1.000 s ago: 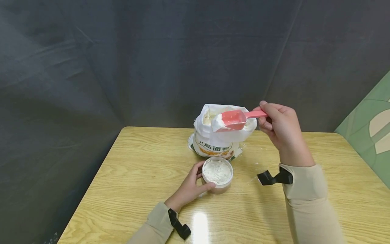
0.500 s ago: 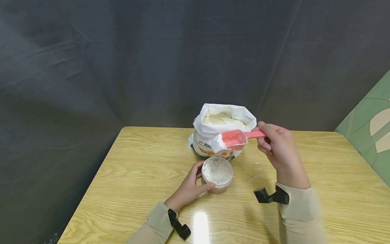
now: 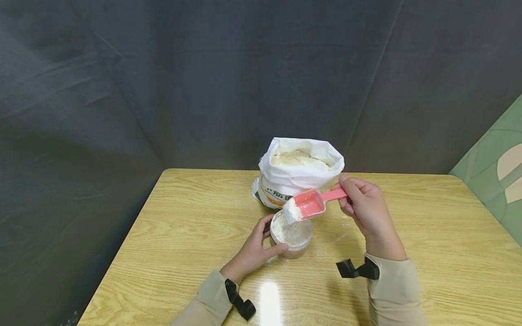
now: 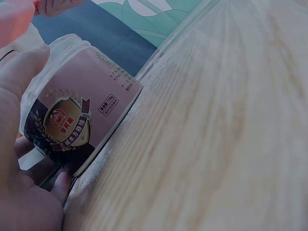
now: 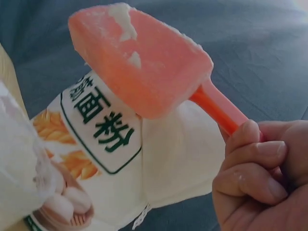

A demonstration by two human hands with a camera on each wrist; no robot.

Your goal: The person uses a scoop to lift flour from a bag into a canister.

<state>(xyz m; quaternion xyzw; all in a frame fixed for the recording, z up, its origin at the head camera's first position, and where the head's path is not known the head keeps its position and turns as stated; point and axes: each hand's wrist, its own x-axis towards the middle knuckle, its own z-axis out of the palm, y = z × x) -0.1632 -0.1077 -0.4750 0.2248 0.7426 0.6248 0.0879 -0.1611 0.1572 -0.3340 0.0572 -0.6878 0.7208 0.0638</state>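
Note:
My right hand (image 3: 364, 209) grips the handle of a pink scoop (image 3: 311, 203), whose tip carries white flour (image 3: 292, 211). The scoop's tip overlaps the far rim of a round plastic jar (image 3: 294, 242) in the head view. Flour coats the inside of that jar. My left hand (image 3: 257, 246) holds the jar from its left side, thumb at the front and fingers round the back. In the left wrist view the jar's wall (image 4: 103, 91) bears a printed label and its base stands on the table. From the right wrist, the scoop's underside (image 5: 144, 62) shows with flour smears.
Behind the jar stands an open white flour bag (image 3: 285, 174), its top folded outward and flour visible inside. Traces of flour lie on the wooden table (image 3: 183, 226). A dark curtain (image 3: 244, 81) hangs along the back, and a green patterned panel (image 3: 493, 181) stands at right.
My right hand has brought the flour-laden scoop from over the bag's mouth down and nearer, to the jar's far rim. The left hand and jar have stayed in place.

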